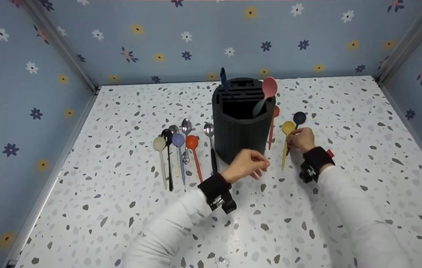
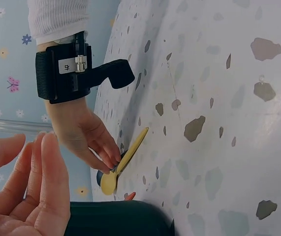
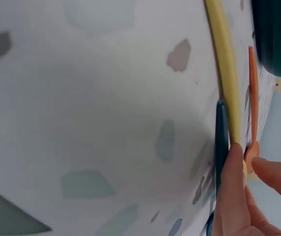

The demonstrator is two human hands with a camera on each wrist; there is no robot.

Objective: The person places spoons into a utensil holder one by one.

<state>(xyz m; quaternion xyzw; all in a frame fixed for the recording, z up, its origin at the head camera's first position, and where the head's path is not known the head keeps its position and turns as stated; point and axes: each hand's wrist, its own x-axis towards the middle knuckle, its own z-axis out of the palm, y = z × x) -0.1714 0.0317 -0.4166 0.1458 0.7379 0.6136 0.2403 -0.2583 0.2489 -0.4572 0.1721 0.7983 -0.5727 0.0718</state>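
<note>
My right hand (image 1: pixel 302 139) is at a dark blue spoon (image 1: pixel 299 118) and a yellow spoon (image 1: pixel 288 127) lying side by side on the table. In the right wrist view its fingertips touch at the dark blue handle (image 3: pixel 221 142) and yellow handle (image 3: pixel 226 64), while the thumb stands apart from the index finger. My left hand (image 1: pixel 246 163) hovers in front of a black ribbed utensil holder (image 1: pixel 239 137), fingers loosely bent, nothing in them. Out of the holder's top stick a dark blue utensil (image 1: pixel 223 80) and a pink spoon (image 1: pixel 269 87) with a teal handle.
Left of the holder lie several spoons, among them a beige spoon (image 1: pixel 159 144), a purple spoon (image 1: pixel 178 140), an orange-red spoon (image 1: pixel 192 142) and a black-handled metal spoon (image 1: pixel 209 129). Another orange spoon (image 1: pixel 271 130) lies beside the holder's right side. Flowered panels (image 1: pixel 211 41) enclose the table.
</note>
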